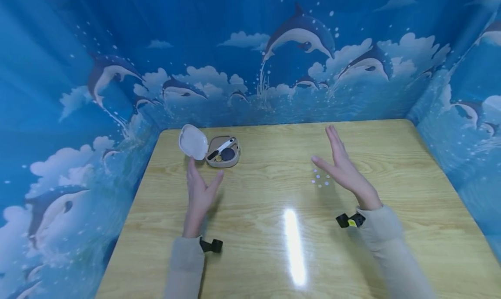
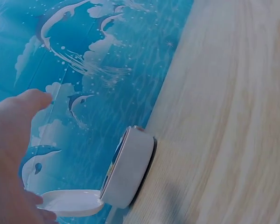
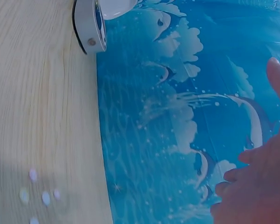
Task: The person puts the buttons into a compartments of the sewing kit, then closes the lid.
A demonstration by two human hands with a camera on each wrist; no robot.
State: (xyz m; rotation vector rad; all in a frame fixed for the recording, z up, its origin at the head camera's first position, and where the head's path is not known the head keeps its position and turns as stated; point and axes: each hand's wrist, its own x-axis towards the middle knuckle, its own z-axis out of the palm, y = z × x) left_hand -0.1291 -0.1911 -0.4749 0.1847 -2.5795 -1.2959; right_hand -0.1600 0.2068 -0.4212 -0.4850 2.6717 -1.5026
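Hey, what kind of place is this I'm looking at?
Probably a small tabletop recording booth: a wooden table walled on three sides by a blue dolphin-print backdrop, with only an open case on it.

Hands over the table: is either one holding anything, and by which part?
Nothing is held. The left hand hovers with straight fingers near the open case; the right hand is open above the table.

One open case [image 1: 219, 151] with one lid [image 1: 193, 142]; two hands, left [image 1: 199, 190] and right [image 1: 342, 168]; one table [image 1: 391, 203].
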